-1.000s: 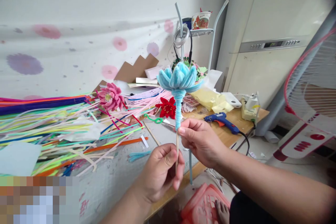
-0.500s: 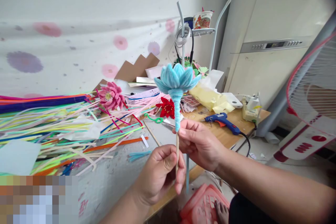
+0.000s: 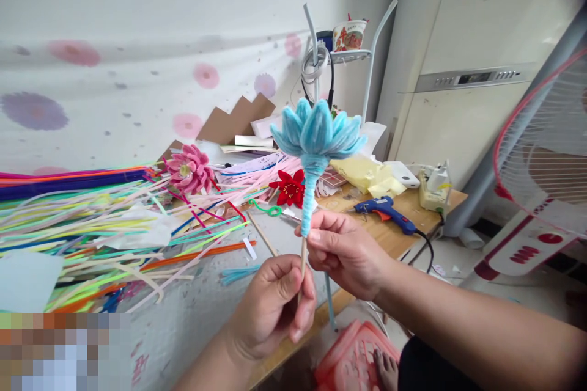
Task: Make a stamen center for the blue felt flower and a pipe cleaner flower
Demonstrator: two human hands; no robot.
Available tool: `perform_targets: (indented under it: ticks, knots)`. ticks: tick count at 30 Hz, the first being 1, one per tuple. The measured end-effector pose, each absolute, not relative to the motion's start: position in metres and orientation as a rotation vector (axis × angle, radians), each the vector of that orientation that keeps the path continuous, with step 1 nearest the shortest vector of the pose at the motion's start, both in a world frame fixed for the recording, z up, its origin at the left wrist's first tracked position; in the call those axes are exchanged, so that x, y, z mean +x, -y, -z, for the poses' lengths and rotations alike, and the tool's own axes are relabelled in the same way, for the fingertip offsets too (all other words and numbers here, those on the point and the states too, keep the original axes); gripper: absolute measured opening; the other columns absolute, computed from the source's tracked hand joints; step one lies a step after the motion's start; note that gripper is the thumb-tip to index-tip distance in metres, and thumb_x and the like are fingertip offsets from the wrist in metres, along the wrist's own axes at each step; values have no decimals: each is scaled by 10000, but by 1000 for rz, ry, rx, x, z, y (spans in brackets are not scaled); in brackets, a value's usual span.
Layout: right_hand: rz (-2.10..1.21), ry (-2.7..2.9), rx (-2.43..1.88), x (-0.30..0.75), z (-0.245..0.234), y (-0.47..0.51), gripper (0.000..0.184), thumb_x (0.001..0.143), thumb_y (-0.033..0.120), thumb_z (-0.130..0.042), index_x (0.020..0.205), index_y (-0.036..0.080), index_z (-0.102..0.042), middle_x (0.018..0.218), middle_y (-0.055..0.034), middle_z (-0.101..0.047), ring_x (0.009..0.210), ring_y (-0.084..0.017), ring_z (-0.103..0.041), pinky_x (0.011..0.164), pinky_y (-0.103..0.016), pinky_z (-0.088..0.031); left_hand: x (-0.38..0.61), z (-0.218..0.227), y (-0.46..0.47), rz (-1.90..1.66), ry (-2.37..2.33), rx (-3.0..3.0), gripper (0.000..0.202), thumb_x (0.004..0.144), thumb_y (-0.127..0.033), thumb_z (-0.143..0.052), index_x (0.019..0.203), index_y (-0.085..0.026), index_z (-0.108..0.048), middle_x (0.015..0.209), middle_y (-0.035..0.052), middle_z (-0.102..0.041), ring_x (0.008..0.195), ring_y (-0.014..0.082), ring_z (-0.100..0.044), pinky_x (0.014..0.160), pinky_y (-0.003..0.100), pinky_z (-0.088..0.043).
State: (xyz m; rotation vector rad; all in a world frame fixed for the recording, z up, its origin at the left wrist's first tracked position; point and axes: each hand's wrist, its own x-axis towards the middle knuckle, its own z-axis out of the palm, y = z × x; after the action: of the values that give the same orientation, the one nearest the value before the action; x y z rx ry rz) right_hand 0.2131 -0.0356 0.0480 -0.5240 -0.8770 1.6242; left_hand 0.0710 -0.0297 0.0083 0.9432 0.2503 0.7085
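A light-blue pipe-cleaner flower [image 3: 317, 131] stands up in front of me on a wooden stick [image 3: 303, 256]. Blue pipe cleaner is wound round the upper part of the stick, just under the petals. Lower down, my left hand [image 3: 275, 302] is closed around the bare stick. My right hand [image 3: 346, 253] pinches at the bottom end of the blue winding, fingers and thumb together. Below that hand hangs a loose blue pipe cleaner [image 3: 330, 305]; where it joins the winding is hidden by the fingers.
Many coloured pipe cleaners [image 3: 101, 220] cover the table's left, with a pink flower [image 3: 190, 170] and a red flower [image 3: 290, 188] behind. At right lie a blue glue gun [image 3: 383, 211] and a power strip [image 3: 433, 189]. A fan [image 3: 545, 153] stands beyond the table edge.
The flower has tipped slightly to the right and turned, its head now nearer and larger. Both hands keep their hold, with the winding's end a little lower. The view has shifted slightly.
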Motion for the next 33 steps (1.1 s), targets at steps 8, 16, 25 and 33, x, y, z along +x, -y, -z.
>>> perform_targets:
  ticks: [8,16,25,33]
  knots:
    - [-1434,868,-632,216,-47,34,194,629,232,-758,635,146,-584,436,86,-430,368,-14,-272,401,-191,-163,76,-9,27,-924,-504,1018,264,739,-350,-687,667,-136,-551,485,-32,-542,384,49,-470,401,146,-322]
    - [-1569,861,-581,213,-48,33,221,605,249,-776,668,138,-596,441,87,-442,366,-10,-283,396,-180,-165,77,-7,32,-798,-349,883,273,767,-391,-645,689,-137,-580,457,-29,-514,328,41,-413,361,148,-291]
    - [-1424,1006,-631,212,-43,32,190,640,273,-762,694,142,-634,507,63,-497,411,-23,-335,407,-183,-218,73,-10,31,-888,-371,920,229,790,-350,-629,698,-144,-591,386,-67,-420,300,15,-299,345,123,-245]
    - [-1535,915,-585,212,-46,33,228,579,250,-801,626,149,-602,457,71,-497,368,-21,-338,392,-179,-205,76,-4,30,-906,-386,974,226,798,-364,-616,734,-149,-591,483,-23,-553,328,40,-420,351,134,-302]
